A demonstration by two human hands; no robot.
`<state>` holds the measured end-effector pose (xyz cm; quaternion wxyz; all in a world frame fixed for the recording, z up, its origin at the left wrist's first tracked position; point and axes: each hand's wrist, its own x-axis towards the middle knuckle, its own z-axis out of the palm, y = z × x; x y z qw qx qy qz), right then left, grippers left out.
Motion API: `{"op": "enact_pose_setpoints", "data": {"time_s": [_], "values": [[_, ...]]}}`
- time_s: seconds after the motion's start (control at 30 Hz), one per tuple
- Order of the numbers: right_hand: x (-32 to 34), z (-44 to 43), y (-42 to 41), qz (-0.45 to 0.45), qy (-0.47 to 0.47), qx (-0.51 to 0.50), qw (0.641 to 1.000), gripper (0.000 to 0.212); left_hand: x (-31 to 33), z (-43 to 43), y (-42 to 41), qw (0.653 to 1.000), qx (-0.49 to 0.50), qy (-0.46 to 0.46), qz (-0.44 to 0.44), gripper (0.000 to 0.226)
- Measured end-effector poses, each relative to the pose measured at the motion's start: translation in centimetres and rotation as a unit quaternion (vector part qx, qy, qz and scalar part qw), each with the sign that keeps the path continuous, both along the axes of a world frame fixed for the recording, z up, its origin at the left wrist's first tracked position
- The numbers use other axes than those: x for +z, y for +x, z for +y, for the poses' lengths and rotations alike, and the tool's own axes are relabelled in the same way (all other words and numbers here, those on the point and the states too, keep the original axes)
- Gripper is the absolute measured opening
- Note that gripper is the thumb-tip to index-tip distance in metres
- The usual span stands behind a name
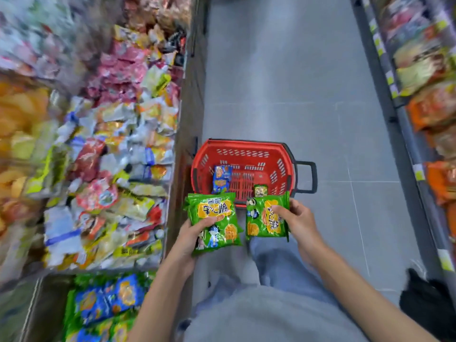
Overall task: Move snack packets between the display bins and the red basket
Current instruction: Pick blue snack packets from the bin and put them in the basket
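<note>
Snack packets in two green wrappers were held side by side at the near rim of the red basket (246, 154), one in each hand. The left hand (188, 234) gripped the left green packet (217, 218) from its near left corner, thumb curled over the printed face and fingers hidden beneath. Layered wrapper edges at its far left corner suggested more than one packet, though the count could not be told. The right hand (297, 219) pinched the right green packet (262, 219) at its right edge, with its digits curled over the face. Each wrapper bore a yellow panel with large dark Chinese characters, the last reading 脆. The smaller line above was too blurred to read. A cartoon figure and round orange snack pictures occupied the near half of the left wrapper. Inside the basket lay a blue packet (221, 178) against the left wall and a small green packet (260, 190) near the near wall; their print was illegible. The basket stood on the grey tiled floor (296, 82), its black handle (307, 176) projecting to the right. Just left of it, the display bins (182, 144) held mixed, motion-blurred wrappers, and a nearer bin (49, 287) held blue and green packets (108, 299). A shelf (394, 99) of orange and pale bags with yellow edge tags lined the right side.
</note>
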<state>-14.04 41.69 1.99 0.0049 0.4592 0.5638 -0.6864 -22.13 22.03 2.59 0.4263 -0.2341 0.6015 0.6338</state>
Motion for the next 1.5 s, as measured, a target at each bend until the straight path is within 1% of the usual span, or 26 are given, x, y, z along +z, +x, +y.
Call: {"op": "enact_pose_setpoints", "data": {"time_s": [0.07,0.17,0.27,0.33,0.37,0.47,0.5,0.6,0.67,0.7,0.73,0.8,0.83,0.87,0.9,0.93,0.97,1.03,1.07,1.13,1.17,1.23,1.33,1.4,1.47,1.5], "values": [[-1.0,2.5,-1.7,-0.024,-0.008,-0.009,1.000,0.012,-0.3,2.9,-2.1,1.000,-0.009,0.000,-0.010,0.039],[-3.6,6.4,-4.7,-0.048,-0.023,-0.023,0.998,0.008,-1.7,6.9,-5.7,0.999,-0.028,-0.014,-0.018,0.052],[-7.4,9.5,-7.8,-0.088,-0.021,-0.023,0.996,0.034,-5.0,10.2,-9.2,0.997,-0.062,-0.042,-0.015,0.067],[-10.9,11.3,-9.8,-0.117,-0.025,-0.029,0.992,0.045,-8.4,12.0,-11.5,0.995,-0.080,-0.054,-0.012,0.071],[-13.1,12.0,-10.9,-0.129,-0.026,-0.034,0.991,0.047,-10.4,12.9,-12.6,0.994,-0.088,-0.061,-0.013,0.069],[-21.5,13.9,-14.1,-0.161,-0.037,-0.064,0.984,0.047,-18.5,14.8,-15.7,0.990,-0.105,-0.085,-0.030,0.058],[-24.9,14.5,-15.0,-0.170,-0.040,-0.076,0.982,0.046,-21.7,15.3,-16.6,0.989,-0.110,-0.093,-0.035,0.058],[-36.0,15.9,-17.3,-0.191,-0.032,-0.089,0.977,0.037,-31.3,16.6,-18.9,0.985,-0.126,-0.110,-0.040,0.064],[-43.1,16.5,-18.5,-0.199,-0.012,-0.086,0.976,0.024,-37.3,17.4,-19.9,0.983,-0.139,-0.114,-0.039,0.054],[-46.4,16.8,-18.9,-0.210,0.000,-0.087,0.974,0.025,-40.0,17.8,-20.2,0.982,-0.144,-0.115,-0.040,0.051],[-49.7,17.2,-19.4,-0.223,0.008,-0.096,0.970,0.025,-42.8,18.0,-20.5,0.981,-0.150,-0.115,-0.042,0.055],[-55.7,17.7,-20.1,-0.244,0.014,-0.107,0.964,0.021,-47.5,18.3,-20.9,0.978,-0.164,-0.121,-0.047,0.074],[-58.3,17.9,-20.4,-0.253,0.014,-0.107,0.961,0.018,-49.5,18.5,-20.9,0.975,-0.171,-0.128,-0.054,0.080],[-60.5,18.1,-20.9,-0.254,0.014,-0.104,0.961,0.021,-51.3,18.5,-20.9,0.973,-0.177,-0.131,-0.064,0.077],[-62.2,18.2,-21.3,-0.253,0.014,-0.102,0.962,0.029,-52.8,18.5,-20.9,0.972,-0.181,-0.128,-0.075,0.068],[-63.6,18.3,-21.7,-0.255,0.015,-0.100,0.962,0.036,-54.2,18.4,-20.9,0.971,-0.185,-0.125,-0.085,0.057],[-64.9,18.5,-22.0,-0.257,0.017,-0.095,0.962,0.040,-55.3,18.5,-20.9,0.970,-0.186,-0.126,-0.094,0.052],[-67.2,18.8,-22.6,-0.258,0.027,-0.085,0.962,0.037,-57.0,18.5,-21.0,0.965,-0.197,-0.139,-0.101,0.064],[-68.0,18.9,-22.9,-0.264,0.037,-0.085,0.960,0.034,-57.6,18.6,-21.2,0.963,-0.205,-0.143,-0.101,0.064],[-69.0,19.1,-23.2,-0.283,0.067,-0.083,0.953,0.031,-58.4,18.8,-21.4,0.965,-0.204,-0.137,-0.091,0.044],[-69.4,19.2,-23.3,-0.290,0.080,-0.080,0.950,0.032,-58.7,18.9,-21.5,0.966,-0.201,-0.133,-0.092,0.041],[-69.4,19.1,-23.5,-0.303,0.121,-0.058,0.943,0.032,-59.1,19.2,-21.7,0.966,-0.203,-0.125,-0.097,0.051],[-68.7,18.2,-22.9,-0.347,0.197,0.003,0.917,0.034,-59.3,19.4,-21.8,0.968,-0.197,-0.122,-0.100,0.067],[-67.6,17.2,-22.2,-0.364,0.219,0.000,0.905,0.033,-59.1,19.7,-21.8,0.967,-0.194,-0.125,-0.104,0.073],[-65.9,16.2,-21.6,-0.348,0.224,-0.016,0.910,0.026,-58.8,19.9,-21.8,0.966,-0.194,-0.131,-0.106,0.076],[-65.1,15.7,-21.4,-0.316,0.194,-0.033,0.928,0.024,-58.6,20.0,-21.8,0.967,-0.194,-0.130,-0.106,0.074]]}}
